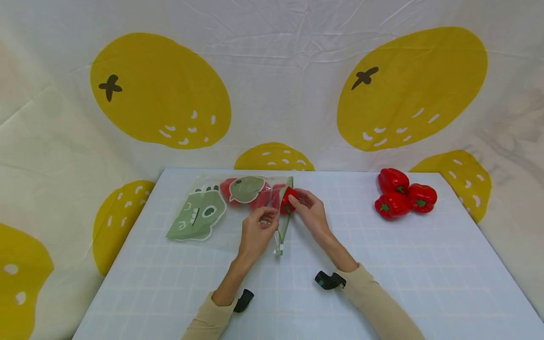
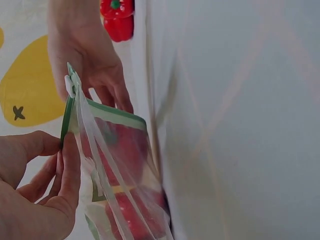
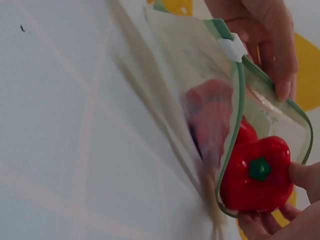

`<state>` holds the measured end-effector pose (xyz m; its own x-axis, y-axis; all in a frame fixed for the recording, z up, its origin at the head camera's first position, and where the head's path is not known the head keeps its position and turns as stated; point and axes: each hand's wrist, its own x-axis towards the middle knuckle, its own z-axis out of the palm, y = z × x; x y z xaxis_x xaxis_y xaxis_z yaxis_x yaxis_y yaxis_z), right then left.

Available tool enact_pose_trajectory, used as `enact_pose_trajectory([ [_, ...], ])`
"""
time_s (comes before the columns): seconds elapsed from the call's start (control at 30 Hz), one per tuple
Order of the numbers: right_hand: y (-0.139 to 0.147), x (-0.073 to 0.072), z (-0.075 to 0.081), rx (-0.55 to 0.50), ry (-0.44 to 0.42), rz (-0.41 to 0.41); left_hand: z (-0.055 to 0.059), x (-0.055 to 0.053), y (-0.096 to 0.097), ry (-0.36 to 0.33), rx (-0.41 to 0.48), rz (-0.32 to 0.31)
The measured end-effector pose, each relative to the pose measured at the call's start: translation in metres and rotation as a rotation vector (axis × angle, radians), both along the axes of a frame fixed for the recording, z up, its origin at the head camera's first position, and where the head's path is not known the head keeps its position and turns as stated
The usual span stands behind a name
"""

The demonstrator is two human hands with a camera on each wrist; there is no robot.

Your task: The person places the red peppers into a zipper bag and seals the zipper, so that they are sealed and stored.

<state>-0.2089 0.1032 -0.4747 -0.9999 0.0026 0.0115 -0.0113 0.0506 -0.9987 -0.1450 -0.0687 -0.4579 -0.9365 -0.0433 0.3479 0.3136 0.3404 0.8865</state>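
A clear slider bag [image 1: 231,226] with green dinosaur prints and a green-edged mouth lies on the table, its mouth facing right. Red bell peppers [image 1: 229,189] show through its plastic. My left hand [image 1: 258,231] pinches the upper edge of the mouth between thumb and fingers, near the white slider [image 3: 233,48]. With thumb and fingers, my right hand [image 1: 311,211] holds another red bell pepper [image 3: 262,172] right in the mouth, its green stem facing outward. In the right wrist view the bag's green rim stands spread around this pepper.
Three more red bell peppers [image 1: 393,206] sit together at the back right of the table [image 1: 340,245]. Behind the table hangs a pale cloth [image 1: 280,94] printed with yellow fruit. Dark wrist cameras [image 1: 329,280] are worn at both sleeves.
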Motion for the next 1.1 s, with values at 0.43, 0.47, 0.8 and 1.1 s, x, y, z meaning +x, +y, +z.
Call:
enact_pose_trajectory([
  [0.43, -0.016, -0.009, -0.006, 0.011, 0.000, 0.013, 0.002, 0.001, 0.000, 0.004, -0.010, 0.006],
  [0.47, -0.016, -0.009, -0.006, 0.013, 0.000, 0.013, 0.002, 0.002, 0.000, 0.005, -0.011, 0.005],
  [0.8, -0.024, -0.010, 0.001, 0.115, 0.054, 0.026, 0.001, 0.002, 0.000, 0.041, -0.002, -0.012],
  [1.1, -0.027, -0.017, 0.000, 0.177, 0.075, 0.060, 0.001, 0.002, 0.000, 0.050, -0.013, -0.006],
])
